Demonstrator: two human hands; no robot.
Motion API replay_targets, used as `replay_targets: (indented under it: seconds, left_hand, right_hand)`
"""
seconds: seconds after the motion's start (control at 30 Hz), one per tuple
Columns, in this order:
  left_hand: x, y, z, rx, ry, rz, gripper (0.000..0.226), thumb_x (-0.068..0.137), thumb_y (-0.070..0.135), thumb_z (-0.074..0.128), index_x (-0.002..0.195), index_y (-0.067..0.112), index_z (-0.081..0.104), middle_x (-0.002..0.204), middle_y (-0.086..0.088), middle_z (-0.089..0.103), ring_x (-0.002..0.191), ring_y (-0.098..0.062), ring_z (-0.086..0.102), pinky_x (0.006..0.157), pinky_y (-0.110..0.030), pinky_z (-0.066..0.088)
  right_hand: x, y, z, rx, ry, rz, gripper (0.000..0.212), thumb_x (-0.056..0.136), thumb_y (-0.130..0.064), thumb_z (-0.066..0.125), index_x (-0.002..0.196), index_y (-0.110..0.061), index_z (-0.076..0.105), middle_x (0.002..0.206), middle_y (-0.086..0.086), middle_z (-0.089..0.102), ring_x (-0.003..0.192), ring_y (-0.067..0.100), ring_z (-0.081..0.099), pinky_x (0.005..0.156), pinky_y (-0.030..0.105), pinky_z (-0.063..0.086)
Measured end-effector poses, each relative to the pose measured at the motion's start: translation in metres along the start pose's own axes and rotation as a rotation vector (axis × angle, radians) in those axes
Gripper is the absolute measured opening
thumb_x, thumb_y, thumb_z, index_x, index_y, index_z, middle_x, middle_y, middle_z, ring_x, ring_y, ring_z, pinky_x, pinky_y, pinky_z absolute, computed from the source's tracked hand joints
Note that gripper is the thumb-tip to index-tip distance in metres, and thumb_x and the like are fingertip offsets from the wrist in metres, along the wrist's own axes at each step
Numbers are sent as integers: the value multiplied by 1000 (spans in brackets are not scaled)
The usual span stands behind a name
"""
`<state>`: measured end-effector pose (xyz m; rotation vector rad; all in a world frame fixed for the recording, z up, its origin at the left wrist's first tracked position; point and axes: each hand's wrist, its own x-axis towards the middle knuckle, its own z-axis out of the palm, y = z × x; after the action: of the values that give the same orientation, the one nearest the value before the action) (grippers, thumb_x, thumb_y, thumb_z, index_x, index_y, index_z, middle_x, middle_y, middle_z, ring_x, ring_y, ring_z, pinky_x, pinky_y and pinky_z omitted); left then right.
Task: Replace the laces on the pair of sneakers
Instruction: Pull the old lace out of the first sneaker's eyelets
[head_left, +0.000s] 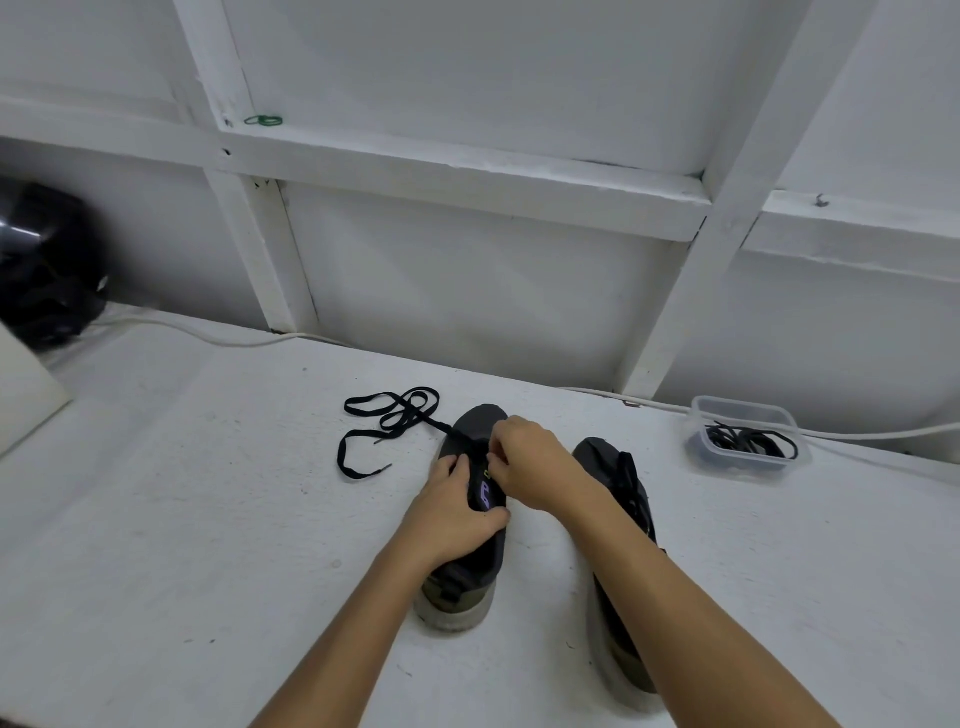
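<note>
- Two bare forearms reach in from the bottom edge over a white table (182, 519), both meeting on the left sneaker (470, 551)
- Left sneaker sits heel toward the viewer, toe pointing at the wall; dark grey upper, olive heel, pale sole, purple mark on the tongue
- Left hand (452, 512) lies over the sneaker's left side, thumb across the tongue area, fingers curled down on the upper — holding the shoe steady
- Right hand (524, 462) comes from the right, fingers bent and pinched together at the eyelet rows near the toe; what sits between the fingertips is too small to tell
- Right sneaker (621, 545) stands just beside, partly under the right forearm, black lace still threaded on it
- Loose black lace (389, 421) lies in loops on the table left of the toe, one strand running to the left sneaker's front eyelets
- Clear plastic tub (748, 441) farther right, near the wall, with a tangle of black laces inside
- White cable (218, 338) runs along the table's back edge
- Dark shiny object (47, 260) at far left — blurred, cannot identify
- Green rubber bands (264, 121) on a ledge of the white framed wall
</note>
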<state>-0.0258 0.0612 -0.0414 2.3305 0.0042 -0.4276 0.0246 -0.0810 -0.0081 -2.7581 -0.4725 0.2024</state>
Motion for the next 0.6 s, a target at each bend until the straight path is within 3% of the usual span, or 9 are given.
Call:
replay_targets:
  seconds: [0.13,0.3,0.4,0.5,0.6]
  left_hand:
    - [0,-2,-1,-12,-15,14,90,79,49,63,156,22,25,159,10,21,132,-15,44,107,-34,42]
    - [1,-2,1,-20,-13,-2,97,79,50,63,159,23,15,163,9,12,138,-14,39,100,-24,36]
    - [2,-1,2,-8,-17,-11,99,80,52,62,160,23,10,164,10,7,143,-14,34,102,-24,34]
    - [2,-1,2,-6,-14,-17,97,83,51,61,160,23,10,165,11,6,144,-15,33,106,-27,35]
    - [2,-1,3,1,-30,-12,93,88,49,57,161,21,7,167,8,2,147,-17,28,112,-29,31]
  right_hand:
    - [2,2,-4,-38,27,-36,14,103,-15,45,105,-4,53,106,14,58,87,34,56,78,44,47]
    - [-1,15,4,326,107,199,16,95,-30,65,101,-15,68,97,-1,71,89,16,63,73,24,47]
    - [-3,15,8,336,138,204,18,92,-30,72,103,-16,71,96,-3,72,86,12,62,69,18,44]
    - [-4,6,8,186,124,77,12,95,-16,62,103,-10,68,98,5,70,89,22,63,76,31,50]
    - [0,3,0,32,99,-28,11,94,-8,52,99,-3,61,99,13,63,89,33,60,75,41,49]
